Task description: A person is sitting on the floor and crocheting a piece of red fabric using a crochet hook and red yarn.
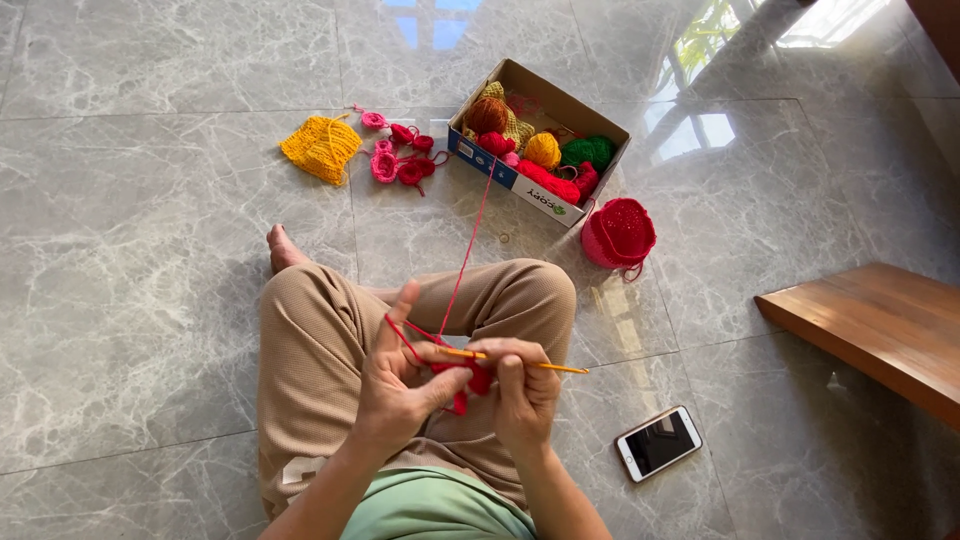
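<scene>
Grey marble floor (130,300), wide and bare on the far left, tile seams crossing it. Yellow knit piece (322,148) lies upper left of centre; just right of it a scatter of small pink and red crochet bits (400,158), near the box corner. Person sits cross-legged in tan trousers (310,350), bare foot (283,247) pointing toward bare floor. Left hand (395,385) half-closed, thumb and fingers pinching the red crochet piece (470,383), index raised with red yarn (465,260) looped over it. Yarn runs taut up to the box. Right hand (520,385) closed around an orange hook (545,366), tip in the red piece, handle pointing right. Both hands sit above the lap, touching the work. Open cardboard box (590,115), set at an angle, blue-and-white printed strip on its near side, holds brown, yellow, green, red yarn balls. Red knit basket (620,232) touches the box's right end. Phone (658,442) lies face up, dark screen, on floor right of the knee, free space around. Wooden bench (880,330) edge cuts in at far right.
</scene>
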